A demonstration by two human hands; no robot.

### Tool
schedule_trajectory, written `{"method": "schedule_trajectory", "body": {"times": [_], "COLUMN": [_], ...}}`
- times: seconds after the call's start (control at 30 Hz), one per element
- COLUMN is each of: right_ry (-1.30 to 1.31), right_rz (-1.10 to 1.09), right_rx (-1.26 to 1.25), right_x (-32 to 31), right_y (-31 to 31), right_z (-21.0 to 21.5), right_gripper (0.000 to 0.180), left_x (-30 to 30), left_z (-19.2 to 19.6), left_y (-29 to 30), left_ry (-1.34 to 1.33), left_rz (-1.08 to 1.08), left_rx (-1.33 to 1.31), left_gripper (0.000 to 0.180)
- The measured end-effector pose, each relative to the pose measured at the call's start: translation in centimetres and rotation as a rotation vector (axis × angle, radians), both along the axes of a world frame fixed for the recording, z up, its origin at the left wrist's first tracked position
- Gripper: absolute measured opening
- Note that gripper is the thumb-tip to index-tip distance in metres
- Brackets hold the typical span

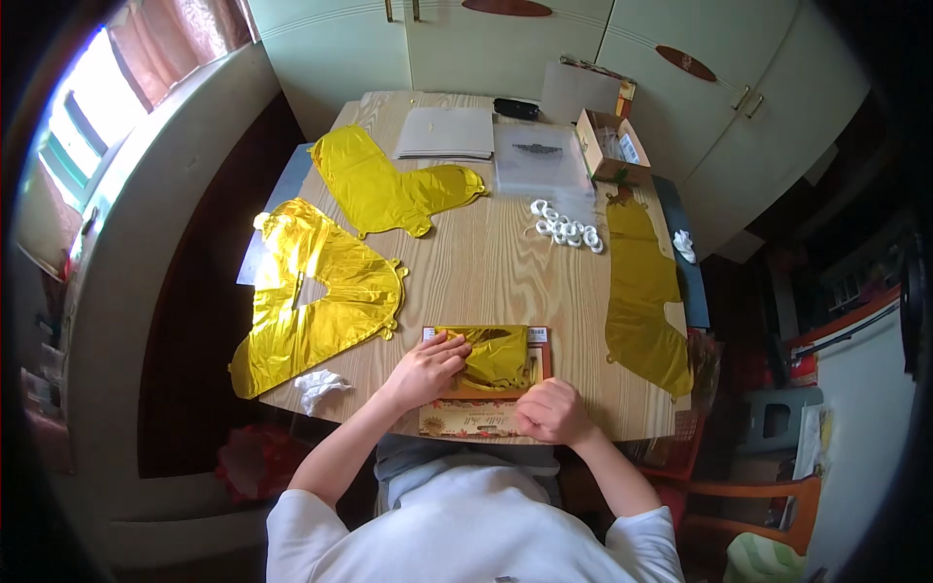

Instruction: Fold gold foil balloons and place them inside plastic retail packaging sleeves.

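A folded gold foil balloon (498, 358) lies on a printed cardboard package (471, 419) at the table's near edge. My left hand (430, 371) rests on the foil's left side, fingers stretched out flat. Curled closed, my right hand (556, 412) is at the package's lower right corner; whatever its fingers hold is hidden. Flat gold foil balloons surround the work area: a pointed one with a central hole (335, 325) at left, an angled one (369, 189) behind it, and a long one (639, 282) along the right edge.
White ribbon rolls (567, 229) lie right of centre. Behind them are a clear plastic sheet (544, 165), white papers (445, 133), a black case (516, 108) and an open cardboard box (612, 148). Crumpled white tissue (319, 389) sits near left; a wooden chair (777, 515) stands at right.
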State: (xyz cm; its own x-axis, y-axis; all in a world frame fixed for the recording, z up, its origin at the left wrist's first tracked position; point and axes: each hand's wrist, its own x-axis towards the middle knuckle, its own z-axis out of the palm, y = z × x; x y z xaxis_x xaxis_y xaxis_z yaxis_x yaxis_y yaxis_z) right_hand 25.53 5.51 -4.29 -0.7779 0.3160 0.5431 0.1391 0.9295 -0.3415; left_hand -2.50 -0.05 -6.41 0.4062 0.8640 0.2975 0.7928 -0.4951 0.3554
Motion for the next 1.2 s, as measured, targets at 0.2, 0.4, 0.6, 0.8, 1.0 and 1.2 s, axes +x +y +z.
{"method": "schedule_trajectory", "body": {"times": [0.2,0.4,0.6,0.8,1.0,1.2], "right_ry": [-0.022,-0.200,-0.270,-0.311,-0.345,-0.368], "right_rz": [-0.219,-0.212,-0.205,-0.207,-0.199,-0.189], "right_rx": [-0.100,-0.145,-0.177,-0.141,-0.129,-0.137], "right_x": [-3.0,-4.4,-4.7,-4.5,-4.5,-4.4], "right_y": [3.5,6.1,6.0,5.5,5.5,5.7], "right_z": [0.8,-0.9,-0.8,-1.0,-1.0,-0.9], "right_gripper": [0.033,0.041,0.042,0.044,0.044,0.045], "left_x": [0.0,-0.1,-0.3,-0.4,-0.5,-0.4], "left_z": [-0.3,0.4,0.7,0.9,1.0,1.1], "left_y": [-0.2,-0.1,-0.1,-0.1,-0.1,-0.3], "left_ry": [-0.002,-0.013,-0.020,-0.027,0.004,0.028], "left_rz": [-0.008,-0.042,-0.048,-0.080,-0.080,-0.075], "left_rx": [-0.007,-0.021,-0.028,-0.064,-0.074,-0.061], "left_gripper": [0.025,0.016,0.016,0.016,0.017,0.017]}}
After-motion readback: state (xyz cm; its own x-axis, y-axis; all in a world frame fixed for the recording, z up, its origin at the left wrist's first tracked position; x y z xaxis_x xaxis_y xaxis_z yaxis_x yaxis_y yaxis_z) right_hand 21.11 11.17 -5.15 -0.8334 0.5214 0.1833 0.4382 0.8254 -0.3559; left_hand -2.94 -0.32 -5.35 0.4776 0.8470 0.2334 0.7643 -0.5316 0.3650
